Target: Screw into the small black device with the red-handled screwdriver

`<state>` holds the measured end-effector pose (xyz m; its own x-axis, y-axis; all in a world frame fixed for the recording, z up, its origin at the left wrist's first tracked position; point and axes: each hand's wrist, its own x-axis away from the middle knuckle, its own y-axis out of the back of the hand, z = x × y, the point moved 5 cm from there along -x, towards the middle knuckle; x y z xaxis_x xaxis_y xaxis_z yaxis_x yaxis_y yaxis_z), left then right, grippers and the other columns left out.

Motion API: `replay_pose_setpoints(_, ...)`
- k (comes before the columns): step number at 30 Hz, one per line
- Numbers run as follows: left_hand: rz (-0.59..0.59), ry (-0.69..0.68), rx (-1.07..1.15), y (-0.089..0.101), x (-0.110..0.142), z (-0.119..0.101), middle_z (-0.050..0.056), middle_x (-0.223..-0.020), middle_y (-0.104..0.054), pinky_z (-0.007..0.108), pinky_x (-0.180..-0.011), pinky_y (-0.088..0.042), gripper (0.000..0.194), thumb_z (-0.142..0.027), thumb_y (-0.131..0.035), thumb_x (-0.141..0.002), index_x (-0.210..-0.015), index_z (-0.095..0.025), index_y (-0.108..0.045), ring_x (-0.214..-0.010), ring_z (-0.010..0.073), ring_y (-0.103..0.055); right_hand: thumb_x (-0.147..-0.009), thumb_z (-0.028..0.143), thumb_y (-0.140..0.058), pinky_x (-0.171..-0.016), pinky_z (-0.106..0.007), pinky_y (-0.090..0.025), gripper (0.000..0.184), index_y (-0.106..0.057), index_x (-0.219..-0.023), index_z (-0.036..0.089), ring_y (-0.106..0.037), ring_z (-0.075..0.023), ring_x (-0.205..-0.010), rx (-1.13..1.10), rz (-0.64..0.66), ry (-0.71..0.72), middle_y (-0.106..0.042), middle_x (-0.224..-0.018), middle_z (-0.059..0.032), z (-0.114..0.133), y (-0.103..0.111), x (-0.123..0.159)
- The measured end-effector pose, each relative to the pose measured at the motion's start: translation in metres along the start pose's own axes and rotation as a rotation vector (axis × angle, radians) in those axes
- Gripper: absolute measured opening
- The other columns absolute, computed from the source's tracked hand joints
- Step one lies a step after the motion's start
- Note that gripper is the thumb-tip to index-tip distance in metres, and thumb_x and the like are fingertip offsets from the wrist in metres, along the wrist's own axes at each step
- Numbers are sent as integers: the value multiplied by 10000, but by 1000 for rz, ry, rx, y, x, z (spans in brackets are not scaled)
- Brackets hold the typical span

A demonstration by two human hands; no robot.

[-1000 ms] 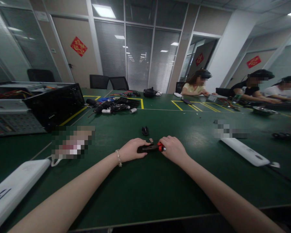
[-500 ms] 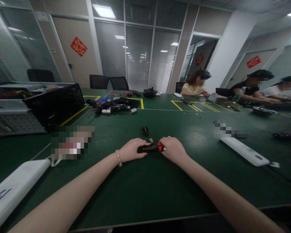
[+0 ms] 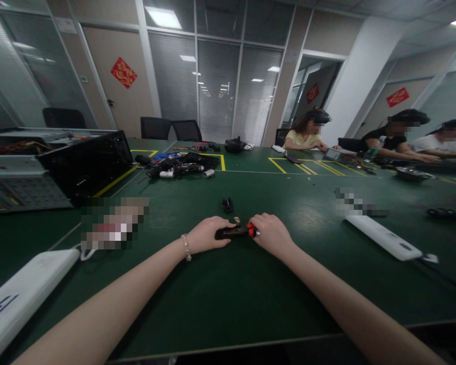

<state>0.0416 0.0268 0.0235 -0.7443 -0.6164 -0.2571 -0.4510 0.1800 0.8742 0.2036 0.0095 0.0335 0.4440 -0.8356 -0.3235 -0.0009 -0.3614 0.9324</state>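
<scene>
Both my hands rest on the green table [image 3: 228,299] a little beyond its middle. My left hand [image 3: 207,234], with a bead bracelet on the wrist, is curled round one end of a small black tool [image 3: 233,232]. My right hand [image 3: 271,233] is closed on the tool's other end, where a red part [image 3: 252,230] shows. A small metal piece [image 3: 236,220] lies just behind the tool. A little black object [image 3: 227,205] sits farther back on the table.
A black computer case [image 3: 87,165] and an open chassis [image 3: 19,172] stand at the left. White power strips lie at the near left [image 3: 21,294] and right [image 3: 383,236]. A heap of tools [image 3: 178,166] sits farther back. Three other people work at the far right.
</scene>
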Motion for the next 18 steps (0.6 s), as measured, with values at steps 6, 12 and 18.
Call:
replay_pose_setpoints(6, 9, 2, 14, 0, 0, 1, 35, -1140, -561, 369, -919, -371, 438, -288, -602, -754, -1174, -243, -485, -1045, 200, -503, -685, 158, -552, -685, -282, -352, 180, -580, -862, 159, -502, -177, -768, 33, -24, 33, -610, -860, -57, 1, 4, 0)
replay_pose_setpoints(12, 7, 3, 12, -1, -1, 1, 34, -1138, -562, 371, -927, -364, 431, -286, -598, -758, -1173, -245, -487, -1048, 200, -502, -689, 172, -551, -666, -275, -354, 162, -579, -848, 160, -507, -172, -747, 13, -14, 18, -613, -838, -48, 1, 1, 0)
replay_pose_setpoints(18, -5, 0, 10, -1, 0, 2, 40, -1132, -568, 360, -924, -369, 434, -284, -604, -748, -1165, -230, -496, -1051, 201, -499, -689, 167, -543, -659, -273, -344, 153, -581, -836, 161, -500, -172, -741, 26, -15, 34, -609, -825, -47, 1, 0, -1)
